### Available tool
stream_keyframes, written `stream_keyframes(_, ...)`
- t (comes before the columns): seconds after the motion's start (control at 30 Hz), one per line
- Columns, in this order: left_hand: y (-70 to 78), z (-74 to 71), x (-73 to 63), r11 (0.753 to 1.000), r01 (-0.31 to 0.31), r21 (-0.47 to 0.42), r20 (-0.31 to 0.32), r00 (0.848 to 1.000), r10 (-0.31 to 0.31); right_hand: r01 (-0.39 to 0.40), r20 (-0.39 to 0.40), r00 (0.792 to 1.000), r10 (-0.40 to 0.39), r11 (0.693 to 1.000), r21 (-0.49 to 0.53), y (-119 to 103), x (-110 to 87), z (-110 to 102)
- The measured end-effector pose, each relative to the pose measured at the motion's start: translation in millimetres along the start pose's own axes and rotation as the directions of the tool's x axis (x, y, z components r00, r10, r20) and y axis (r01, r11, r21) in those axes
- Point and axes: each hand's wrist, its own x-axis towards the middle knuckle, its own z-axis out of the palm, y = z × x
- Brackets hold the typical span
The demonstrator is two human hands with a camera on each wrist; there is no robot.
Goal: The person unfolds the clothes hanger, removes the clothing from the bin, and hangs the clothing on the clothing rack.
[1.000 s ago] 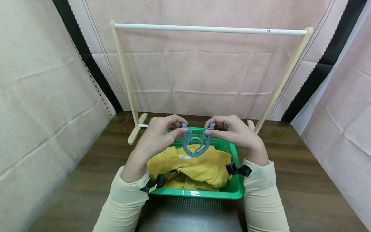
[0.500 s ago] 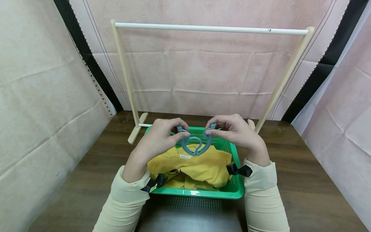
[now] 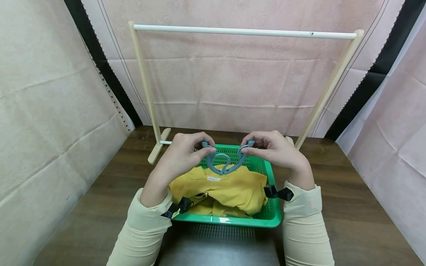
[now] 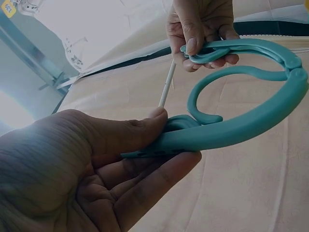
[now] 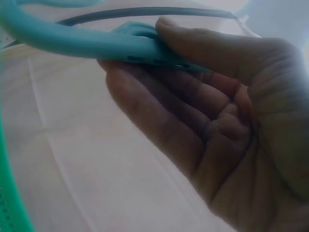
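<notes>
A blue-grey folding clothes hanger [image 3: 222, 171] is held over the basket, its two arms bent upward in a wide U and its hook curled between them. My left hand [image 3: 188, 150] pinches one arm end between thumb and fingers; the left wrist view shows the hanger [image 4: 251, 122] lying across those fingers. At the other end, my right hand [image 3: 274, 148] pinches the second arm, thumb on top in the right wrist view. Below lies a yellow garment [image 3: 233, 190] with a white neck label, crumpled inside the green plastic basket [image 3: 229, 220].
A pale wooden rack with a white top bar [image 3: 243, 31] stands behind the basket. One of its feet [image 3: 159, 146] shows at the left. The brown wooden table [image 3: 346, 207] is enclosed by light fabric walls [image 3: 60, 111].
My hands have drawn apart, the right one shifting rightward. The hanger's arms have spread wider and its hinge has risen slightly. The garment and basket have stayed in place.
</notes>
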Motion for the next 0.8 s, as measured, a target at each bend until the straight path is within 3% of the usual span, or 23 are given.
stream_keyframes(0.23,-0.2,-2.5,-1.3,1.0,0.028,-0.002,0.009,1.0,-0.028,-0.02,-0.036,0.999,0.018,0.999,-0.048,-1,-3.8,-4)
stream_keyframes(0.53,-3.5,-6.6,-4.2,0.994,0.099,0.052,0.068,0.992,-0.103,0.032,-0.091,0.995,-0.041,0.995,-0.094,0,-8.1,-9)
stream_keyframes(0.8,-3.0,-10.1,-4.5,0.99,0.111,0.083,0.094,0.988,-0.119,0.058,-0.18,0.981,-0.076,0.993,-0.104,-1,-13.3,-14)
